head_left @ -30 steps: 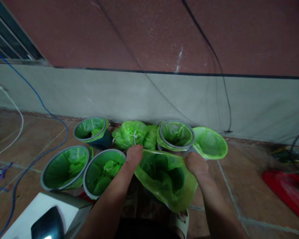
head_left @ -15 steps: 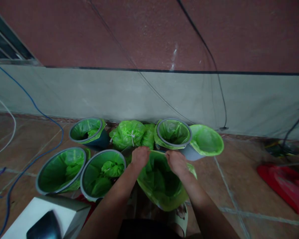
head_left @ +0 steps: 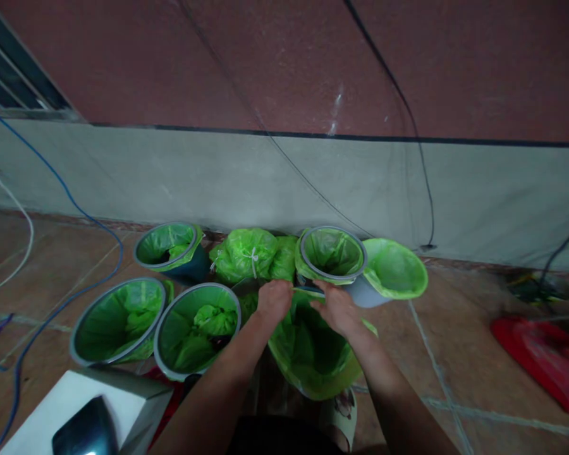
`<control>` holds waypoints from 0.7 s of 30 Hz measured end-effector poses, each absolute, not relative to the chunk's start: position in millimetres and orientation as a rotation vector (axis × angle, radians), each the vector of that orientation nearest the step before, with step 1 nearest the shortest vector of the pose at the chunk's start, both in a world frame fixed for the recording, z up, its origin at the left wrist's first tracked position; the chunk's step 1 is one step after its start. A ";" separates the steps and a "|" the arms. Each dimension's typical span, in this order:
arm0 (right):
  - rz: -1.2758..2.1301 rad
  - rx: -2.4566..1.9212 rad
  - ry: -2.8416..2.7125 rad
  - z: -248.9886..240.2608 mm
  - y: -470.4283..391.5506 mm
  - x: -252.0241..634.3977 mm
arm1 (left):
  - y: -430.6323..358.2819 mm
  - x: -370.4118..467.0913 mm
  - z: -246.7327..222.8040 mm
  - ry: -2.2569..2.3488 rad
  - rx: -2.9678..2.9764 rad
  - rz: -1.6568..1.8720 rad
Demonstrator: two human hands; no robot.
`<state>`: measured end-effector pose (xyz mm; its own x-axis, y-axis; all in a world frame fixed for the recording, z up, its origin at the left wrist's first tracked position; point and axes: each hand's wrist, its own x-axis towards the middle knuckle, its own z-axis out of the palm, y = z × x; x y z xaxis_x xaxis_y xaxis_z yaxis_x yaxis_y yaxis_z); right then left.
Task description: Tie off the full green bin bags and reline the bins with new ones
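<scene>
A green bin liner [head_left: 313, 373] hangs wide open in front of me, its edge folded outward over a bin whose body it mostly hides. My left hand [head_left: 275, 299] is closed on the liner's far edge, left of centre. Just right of it, my right hand [head_left: 339, 308] is at the same edge with its thumb and fingers apart. Behind my hands stand a grey-rimmed bin [head_left: 358, 278] lined in green and a paler lined bin [head_left: 372, 294] tilted beside it. Tied green bags [head_left: 251, 253] rest against the wall.
More lined bins stand at left: one by the wall [head_left: 189, 268], one nearer [head_left: 78, 341], one beside my left forearm [head_left: 159, 344]. A white box [head_left: 33, 411] carries a dark object [head_left: 85, 430]. A blue cable [head_left: 64, 300] crosses the floor. Something red [head_left: 535, 360] lies right.
My right hand has loosened from the liner's edge, its thumb and fingers now apart. My left hand has moved slightly right, still closed on the edge. The view has shifted a little.
</scene>
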<state>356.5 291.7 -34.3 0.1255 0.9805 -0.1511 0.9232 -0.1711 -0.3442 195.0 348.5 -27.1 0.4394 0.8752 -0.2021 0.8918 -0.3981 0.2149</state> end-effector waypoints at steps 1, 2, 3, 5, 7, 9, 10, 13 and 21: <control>0.509 -2.191 -1.927 -32.9 291.2 355.6 | 347.5 195.6 -28.1 1.503 2.431 -0.054; 0.506 -2.162 -1.954 -31.2 290.9 354.4 | 346.5 196.3 -29.2 1.484 2.459 -0.025; 0.508 -2.142 -1.983 -29.6 290.8 353.0 | 345.5 197.2 -30.3 1.466 2.485 0.006; 0.515 -2.139 -2.007 -26.8 291.3 350.0 | 343.8 198.8 -32.1 1.440 2.506 0.054; 0.502 -2.163 -1.970 -25.1 292.5 348.2 | 343.4 199.3 -33.5 1.426 2.501 0.060; 0.459 -2.212 -1.899 -24.8 293.7 349.5 | 345.0 197.0 -34.5 1.436 2.486 0.013; 0.427 -2.252 -1.866 -24.9 294.0 351.6 | 346.5 194.7 -34.8 1.457 2.474 -0.025; 0.338 -2.414 -1.806 -25.9 293.2 362.4 | 352.9 185.0 -34.8 1.555 2.430 -0.129; 0.497 -2.605 -1.725 -26.6 290.2 377.9 | 362.6 173.4 -41.8 1.594 2.381 -0.184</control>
